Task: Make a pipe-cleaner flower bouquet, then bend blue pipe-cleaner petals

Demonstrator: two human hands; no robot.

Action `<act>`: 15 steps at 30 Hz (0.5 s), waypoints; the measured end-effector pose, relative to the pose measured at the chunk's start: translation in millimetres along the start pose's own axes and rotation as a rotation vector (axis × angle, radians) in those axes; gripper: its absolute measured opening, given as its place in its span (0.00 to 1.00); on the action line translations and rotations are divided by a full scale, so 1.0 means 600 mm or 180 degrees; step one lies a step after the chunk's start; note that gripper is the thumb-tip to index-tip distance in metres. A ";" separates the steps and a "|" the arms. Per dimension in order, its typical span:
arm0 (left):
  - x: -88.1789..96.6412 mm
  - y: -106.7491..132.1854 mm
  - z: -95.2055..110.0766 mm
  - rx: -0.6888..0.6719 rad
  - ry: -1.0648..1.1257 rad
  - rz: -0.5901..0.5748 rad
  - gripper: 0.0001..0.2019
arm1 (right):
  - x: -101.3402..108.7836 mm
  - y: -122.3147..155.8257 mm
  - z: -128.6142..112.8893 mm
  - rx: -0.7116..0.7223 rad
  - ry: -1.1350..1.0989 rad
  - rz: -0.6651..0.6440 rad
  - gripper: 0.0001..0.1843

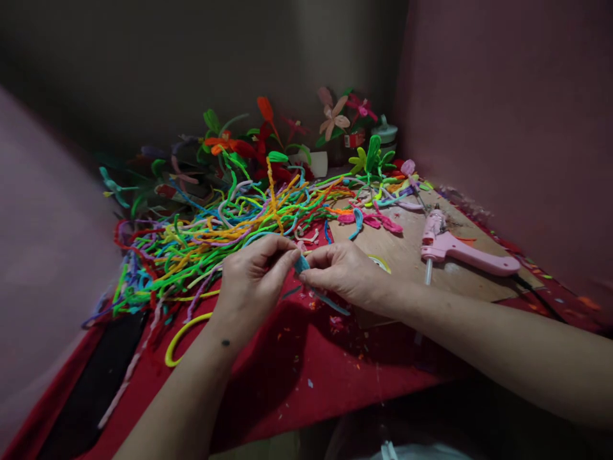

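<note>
A light-blue pipe cleaner [330, 301] is pinched between my two hands above the red tablecloth, its loose tail slanting down to the right. My left hand [256, 271] grips its upper folded part between thumb and index finger. Close beside it, my right hand [347, 275] pinches the same piece from the right. Behind both hands spreads a tangled heap of coloured pipe cleaners [205, 239]. Another blue looped piece [358, 223] lies near pink petal shapes [383, 222] on the board.
A pink glue gun [479, 253] with a glue stick rests on the wooden board [472, 287] at right. Finished fuzzy flowers [332, 118] stand at the back beside a lidded jar [384, 135]. A black flat object [96, 383] and yellow ring [175, 342] lie at left.
</note>
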State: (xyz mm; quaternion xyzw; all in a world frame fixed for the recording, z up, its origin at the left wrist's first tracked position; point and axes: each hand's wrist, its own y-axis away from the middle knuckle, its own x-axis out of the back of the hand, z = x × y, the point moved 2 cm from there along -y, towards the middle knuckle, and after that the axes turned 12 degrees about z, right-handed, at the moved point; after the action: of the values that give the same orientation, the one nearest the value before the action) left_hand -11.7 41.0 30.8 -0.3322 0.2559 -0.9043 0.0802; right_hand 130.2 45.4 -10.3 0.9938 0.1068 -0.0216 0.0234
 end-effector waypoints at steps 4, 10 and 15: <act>0.002 -0.002 -0.004 -0.0428 -0.0237 -0.0084 0.04 | 0.003 -0.004 -0.001 -0.0063 0.0064 -0.0013 0.06; 0.009 -0.010 -0.002 -0.1036 -0.0554 -0.0697 0.05 | 0.001 -0.006 0.000 -0.0063 0.0504 -0.0065 0.08; -0.006 0.002 0.000 -0.1416 -0.0993 -0.0166 0.07 | 0.001 -0.004 0.004 -0.0283 0.0172 -0.0033 0.11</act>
State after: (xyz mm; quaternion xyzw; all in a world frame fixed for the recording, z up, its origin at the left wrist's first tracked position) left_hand -9.0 41.0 28.2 -0.4834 0.4242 -0.7654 0.0204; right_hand 130.4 47.9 -12.5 0.9914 0.1134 0.0098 0.0646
